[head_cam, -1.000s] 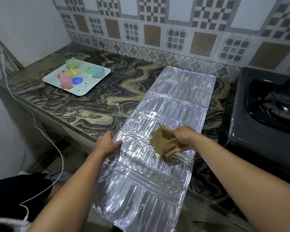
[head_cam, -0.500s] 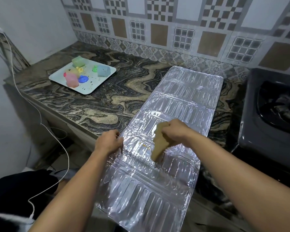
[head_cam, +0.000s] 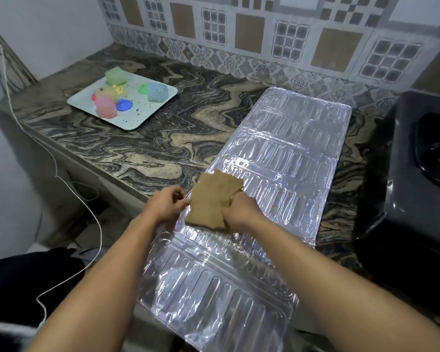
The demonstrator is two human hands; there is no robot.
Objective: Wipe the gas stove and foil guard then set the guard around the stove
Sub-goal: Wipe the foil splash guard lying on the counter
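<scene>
Home kitchen: marble-pattern table (head_cam: 150,148) against a patterned tile backsplash (head_cam: 264,34), dark gas stove (head_cam: 422,174) at right, foil guard (head_cam: 290,148) laid flat, tray (head_cam: 142,118) of coloured cups.

We see the gas stove (head_cam: 417,174) as a dark, glossy body with a black burner grate, cut off by the frame's right edge. Just left of the stove, not touching it, the foil guard (head_cam: 277,153) lies unfolded and flat: a long silver sheet of ribbed, embossed panels joined by creases, shiny and a little crumpled. A tan folded cloth (head_cam: 208,204) rests on the guard's middle panel, on the side away from the stove. Our right hand (head_cam: 241,212) grips the cloth's stove-side edge. Our left hand (head_cam: 168,204) curls its fingers at the guard's edge farthest from the stove.
</scene>
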